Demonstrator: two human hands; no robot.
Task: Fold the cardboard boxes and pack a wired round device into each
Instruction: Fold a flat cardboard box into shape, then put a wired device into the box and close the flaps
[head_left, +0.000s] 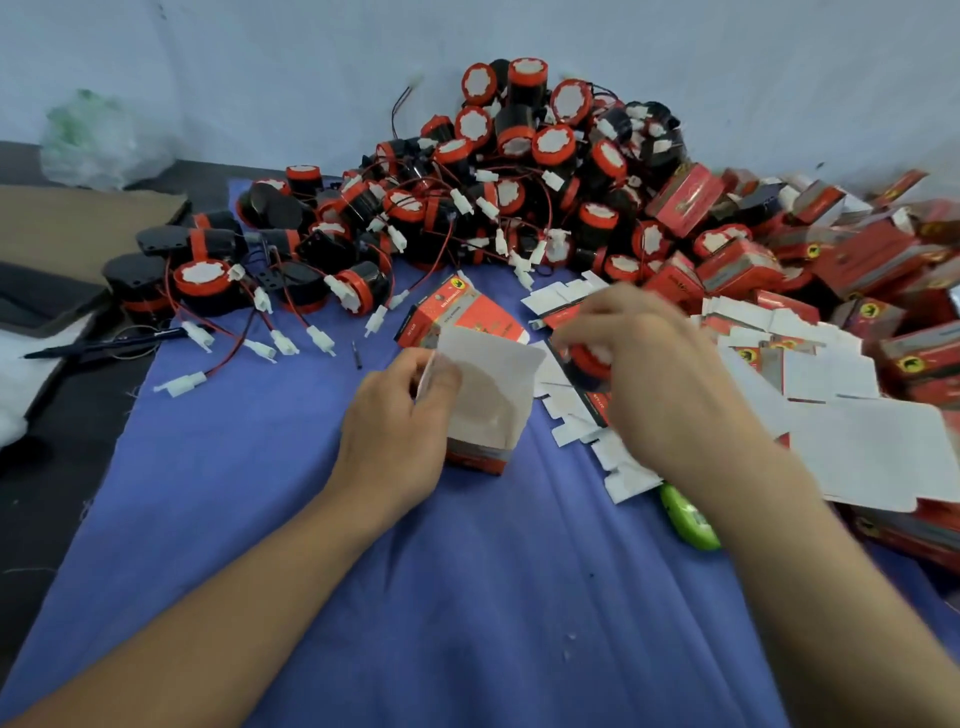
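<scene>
An open red and white cardboard box (488, 400) stands on the blue cloth, its white inside facing me. My left hand (400, 415) grips its left wall and flap. Just right of the box, my right hand (654, 364) holds a black and red round device (589, 364) with curled fingers; it is blurred. A second folded red box (457, 312) lies behind the open one. A big heap of wired round devices (467, 182) fills the back of the cloth.
Flat unfolded box blanks (810, 374) lie to the right, with closed red boxes (857, 260) piled behind them. A green object (688, 517) lies under my right forearm. Brown cardboard (78, 223) and a plastic bag (93, 140) sit at the far left.
</scene>
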